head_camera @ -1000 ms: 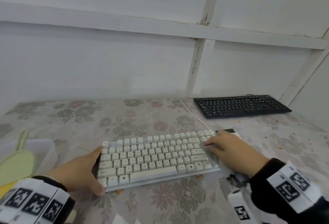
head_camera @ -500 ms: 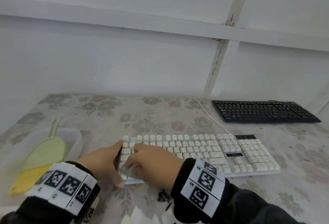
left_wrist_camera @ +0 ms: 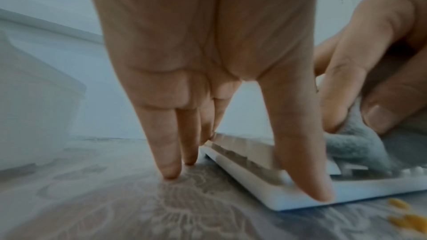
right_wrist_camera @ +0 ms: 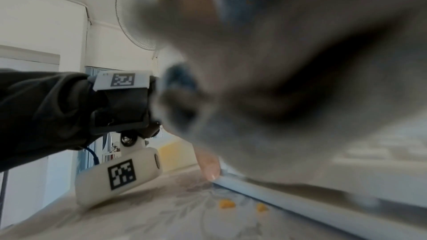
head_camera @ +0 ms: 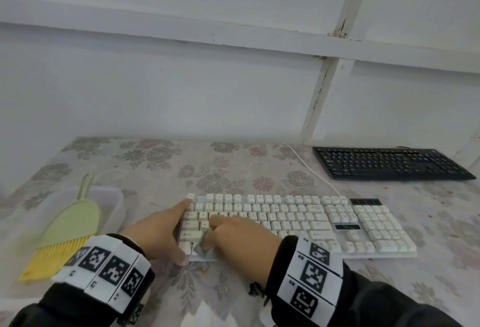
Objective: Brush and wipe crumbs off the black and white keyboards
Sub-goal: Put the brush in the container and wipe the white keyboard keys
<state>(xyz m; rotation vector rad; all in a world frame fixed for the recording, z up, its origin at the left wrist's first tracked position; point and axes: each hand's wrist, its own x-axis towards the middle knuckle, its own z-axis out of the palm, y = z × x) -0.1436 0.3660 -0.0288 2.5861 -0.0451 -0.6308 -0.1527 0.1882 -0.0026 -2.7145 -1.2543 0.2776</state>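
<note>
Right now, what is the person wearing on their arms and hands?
Both hands are bare, the left hand and the right hand alike. Each arm has a black sleeve, and round each wrist sits a white band printed with square black-and-white code markers. The right wrist view shows a white marker-printed camera pod under the left wrist.

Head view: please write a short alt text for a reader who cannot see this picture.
A person's right hand presses a grey cloth on the left end of a white keyboard, which the left hand steadies. A black keyboard lies behind to the right; a green and yellow brush lies left.
</note>
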